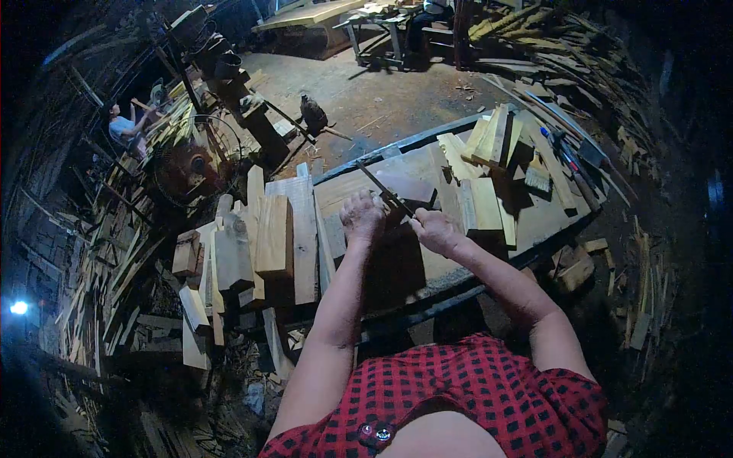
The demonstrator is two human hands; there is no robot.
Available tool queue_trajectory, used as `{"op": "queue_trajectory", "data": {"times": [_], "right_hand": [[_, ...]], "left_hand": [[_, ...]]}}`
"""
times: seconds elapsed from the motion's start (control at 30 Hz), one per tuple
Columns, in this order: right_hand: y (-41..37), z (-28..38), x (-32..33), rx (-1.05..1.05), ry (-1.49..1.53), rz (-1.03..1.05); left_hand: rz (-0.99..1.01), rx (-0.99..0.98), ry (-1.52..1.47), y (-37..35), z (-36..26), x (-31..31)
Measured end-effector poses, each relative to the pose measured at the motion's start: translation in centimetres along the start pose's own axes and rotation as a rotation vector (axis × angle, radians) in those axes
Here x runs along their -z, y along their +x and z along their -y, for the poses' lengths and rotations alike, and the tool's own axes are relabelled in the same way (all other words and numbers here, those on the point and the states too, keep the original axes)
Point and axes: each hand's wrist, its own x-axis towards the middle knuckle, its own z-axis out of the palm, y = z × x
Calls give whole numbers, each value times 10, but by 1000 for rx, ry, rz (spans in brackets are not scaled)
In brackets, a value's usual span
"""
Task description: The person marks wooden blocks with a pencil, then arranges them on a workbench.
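Observation:
My right hand (437, 230) is closed around the near end of a long, dark, narrow tool (380, 185). The tool slants away from me to the upper left, over the workbench (343, 191). Just left of it, my left hand (363, 217) rests low over the bench with its fingers curled; what they hold, if anything, is hidden. Beyond the tool lies a pale flat sheet (405, 185). Close to my right hand stands a pale wood block (483, 204), and left of my left hand is a thick wood block (273, 235).
Several boards (294, 229) overhang the bench's left end. A brush (537, 175) and more offcuts lie at its right. A caged fan (197, 164) stands at left. Scrap wood piles (553, 57) edge the floor. A person (130, 128) sits at far left; another table (378, 38) is behind.

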Motion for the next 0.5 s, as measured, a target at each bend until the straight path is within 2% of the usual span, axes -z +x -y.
{"op": "queue_trajectory", "data": {"times": [0.5], "right_hand": [[-17,6,-3,56,-179,-62]], "left_hand": [[103,49,1,0,-7,15]]}}
